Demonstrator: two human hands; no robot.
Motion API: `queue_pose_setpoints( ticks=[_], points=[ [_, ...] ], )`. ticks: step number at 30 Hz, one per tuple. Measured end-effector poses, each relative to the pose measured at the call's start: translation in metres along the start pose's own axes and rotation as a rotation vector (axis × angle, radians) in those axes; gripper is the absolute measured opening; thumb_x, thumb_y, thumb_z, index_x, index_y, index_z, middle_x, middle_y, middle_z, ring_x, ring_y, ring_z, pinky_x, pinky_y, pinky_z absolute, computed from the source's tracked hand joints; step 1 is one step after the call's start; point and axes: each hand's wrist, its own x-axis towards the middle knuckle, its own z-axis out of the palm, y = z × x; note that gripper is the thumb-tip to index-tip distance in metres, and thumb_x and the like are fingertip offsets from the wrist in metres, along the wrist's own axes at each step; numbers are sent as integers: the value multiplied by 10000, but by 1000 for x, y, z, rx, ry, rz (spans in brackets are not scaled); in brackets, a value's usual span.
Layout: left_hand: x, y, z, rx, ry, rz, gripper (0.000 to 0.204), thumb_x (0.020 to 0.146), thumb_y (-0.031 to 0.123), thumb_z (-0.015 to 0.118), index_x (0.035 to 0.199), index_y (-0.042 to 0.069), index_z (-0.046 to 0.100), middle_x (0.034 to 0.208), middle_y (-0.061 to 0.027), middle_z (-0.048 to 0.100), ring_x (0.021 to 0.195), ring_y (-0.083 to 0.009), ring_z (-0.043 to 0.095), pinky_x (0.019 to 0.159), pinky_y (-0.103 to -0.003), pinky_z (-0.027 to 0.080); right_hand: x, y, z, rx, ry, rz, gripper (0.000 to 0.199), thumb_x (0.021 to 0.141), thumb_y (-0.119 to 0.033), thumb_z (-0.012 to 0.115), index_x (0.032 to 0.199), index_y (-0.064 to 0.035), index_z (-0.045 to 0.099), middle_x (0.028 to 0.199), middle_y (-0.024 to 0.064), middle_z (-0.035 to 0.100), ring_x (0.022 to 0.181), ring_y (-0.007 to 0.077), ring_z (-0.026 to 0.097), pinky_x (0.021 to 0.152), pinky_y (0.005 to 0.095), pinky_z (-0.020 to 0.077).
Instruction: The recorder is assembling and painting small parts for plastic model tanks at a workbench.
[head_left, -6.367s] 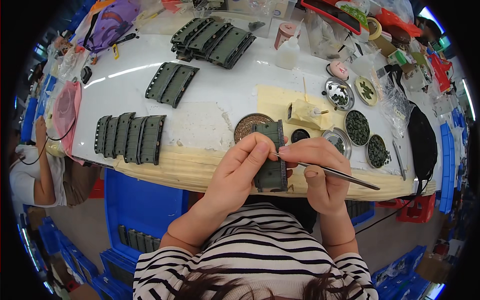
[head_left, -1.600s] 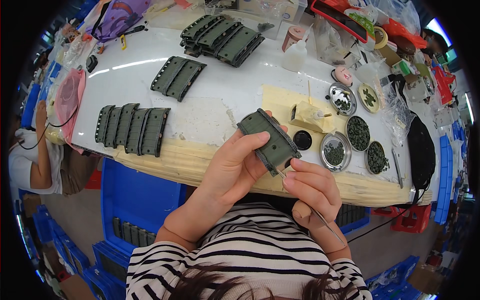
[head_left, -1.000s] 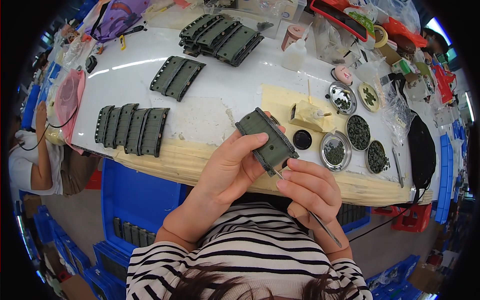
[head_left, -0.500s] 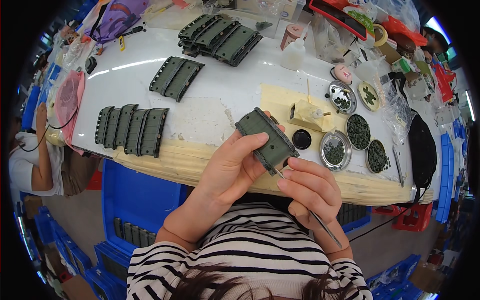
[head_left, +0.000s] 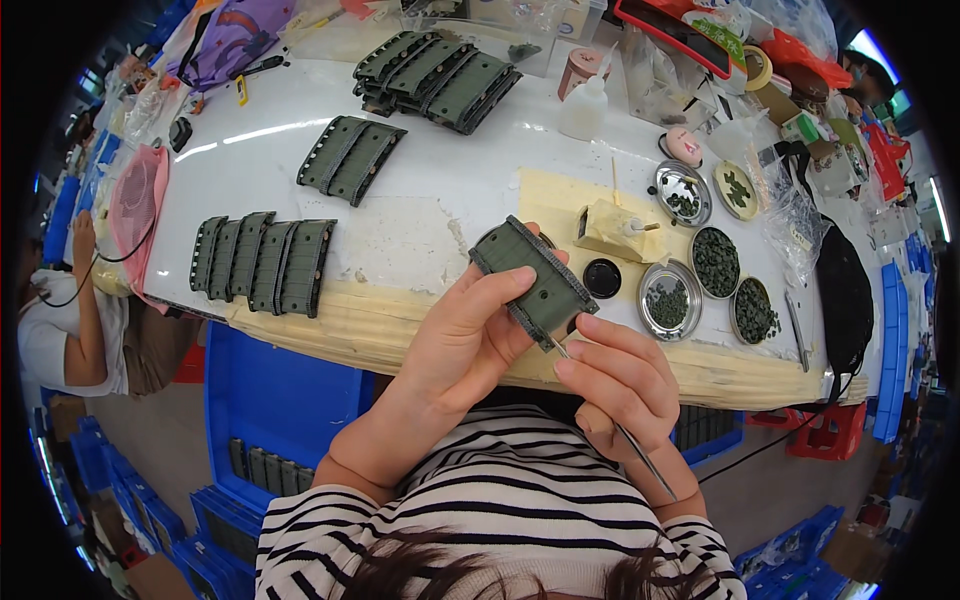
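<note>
— What have you got in your hands?

— My left hand (head_left: 462,345) grips a dark green ribbed panel (head_left: 533,281), thumb lying along its face and fingers wrapped behind it. I hold it tilted, lifted just above the near edge of the white table (head_left: 440,190). My right hand (head_left: 622,385) is closed around thin metal tweezers (head_left: 610,420), pinched between thumb and fingers; the tip touches the lower edge of the panel, and the long end runs back past my wrist.

— And what lies around you?

— To my left, a row of the same green panels (head_left: 263,263) lies side by side on the table. Further back is a pair (head_left: 352,160), and beyond that a larger stack (head_left: 436,80). Just right of the panel I hold are small round metal dishes (head_left: 670,301) filled with tiny dark green parts, a black cap (head_left: 602,278), and a pale block (head_left: 612,230) on a cream sheet. A white squeeze bottle (head_left: 584,100) stands near the far side.
</note>
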Motion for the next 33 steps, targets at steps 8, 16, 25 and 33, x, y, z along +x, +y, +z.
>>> queue_pose_setpoints(
  ticks=[8, 16, 25, 33],
  points=[
    [-1, 2, -2, 24, -32, -4, 448, 951, 115, 487, 1380, 32, 386, 1271, -128, 543, 1145, -193, 565, 955, -347, 499, -1, -1, -2, 54, -14, 19, 318, 810, -256, 692, 1002, -3, 685, 975, 117, 664, 979, 317, 659, 796, 354, 564],
    [7, 18, -6, -148, -222, 13, 465, 1010, 233, 392, 1417, 15, 330, 1368, -237, 442, 1234, -318, 504, 1027, -412, 464, -6, 6, -14, 228, 269, 119, 349, 958, -355, 541, 993, -23, 644, 948, 118, 646, 911, 309, 669, 780, 370, 546],
    [13, 1, -18, -597, -274, -190, 615, 949, 438, 526, 1340, -21, 404, 1233, -180, 455, 1063, -230, 576, 881, -253, 572, 0, 1, -16, 219, 187, 100, 384, 901, -371, 604, 1024, -11, 657, 976, 131, 650, 910, 299, 673, 783, 367, 553],
    [12, -2, 4, -528, -87, -144, 587, 896, 465, 602, 1166, -28, 433, 1128, -136, 514, 999, -171, 607, 872, -235, 570, 0, 1, -15, 227, 161, 107, 435, 882, -415, 609, 1037, -11, 660, 998, 132, 650, 933, 293, 665, 803, 370, 560]
  ],
)
